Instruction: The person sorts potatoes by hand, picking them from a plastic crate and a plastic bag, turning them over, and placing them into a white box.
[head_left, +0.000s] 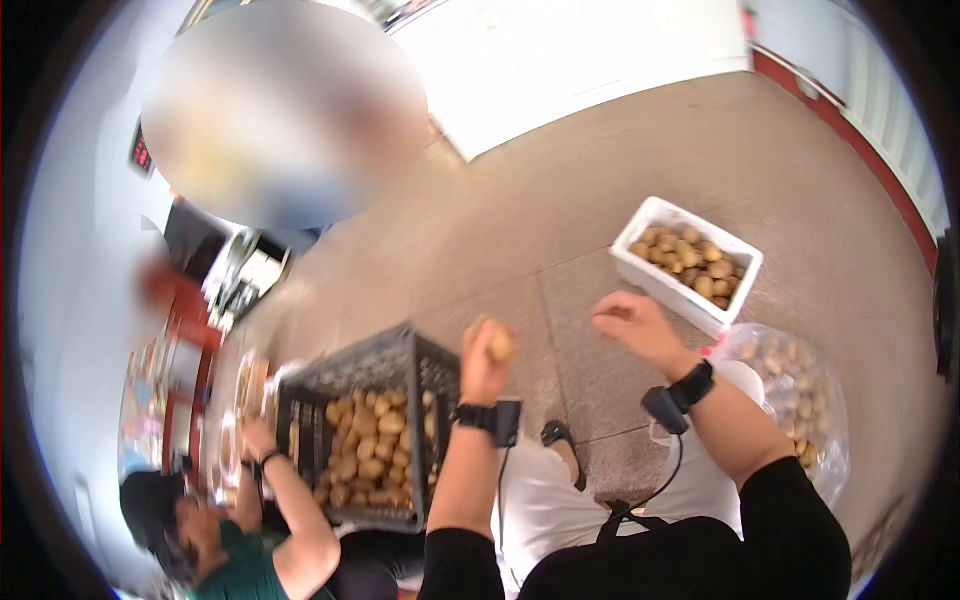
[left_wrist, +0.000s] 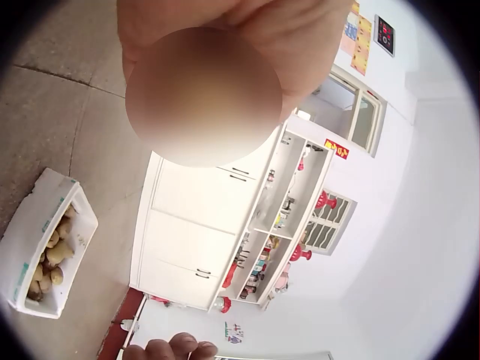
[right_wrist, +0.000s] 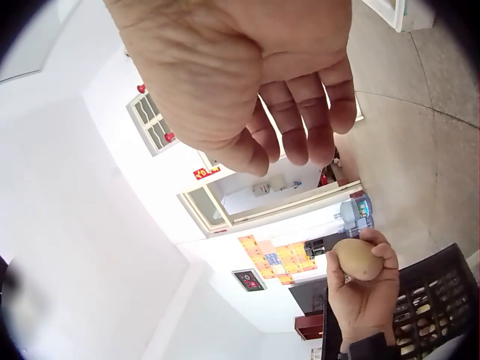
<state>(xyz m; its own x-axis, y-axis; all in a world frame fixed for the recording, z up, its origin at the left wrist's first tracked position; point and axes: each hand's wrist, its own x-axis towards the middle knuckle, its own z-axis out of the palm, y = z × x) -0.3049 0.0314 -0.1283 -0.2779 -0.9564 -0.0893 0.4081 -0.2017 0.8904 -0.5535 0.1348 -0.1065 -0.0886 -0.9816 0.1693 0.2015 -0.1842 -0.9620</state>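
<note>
My left hand (head_left: 482,378) grips a single potato (head_left: 500,345), raised beside the black plastic crate (head_left: 405,350). In the right wrist view the same potato (right_wrist: 360,259) shows whole, with fingers and thumb wrapped around its sides. My right hand (head_left: 642,330) is in the air to the right, near the white foam box (head_left: 655,282); its fingers hang loosely bent, with nothing in them. Seen from the right wrist, its palm (right_wrist: 202,67) faces the camera. A blur covers what the left hand holds in the left wrist view.
Loose potatoes (head_left: 370,440) fill much of the crate, and others (head_left: 690,255) lie in the foam box. A clear plastic bag (head_left: 838,400) of potatoes stands by my right leg. At left sits another person (head_left: 240,560), reaching beside the crate. White cabinets (head_left: 580,60) stand beyond the floor.
</note>
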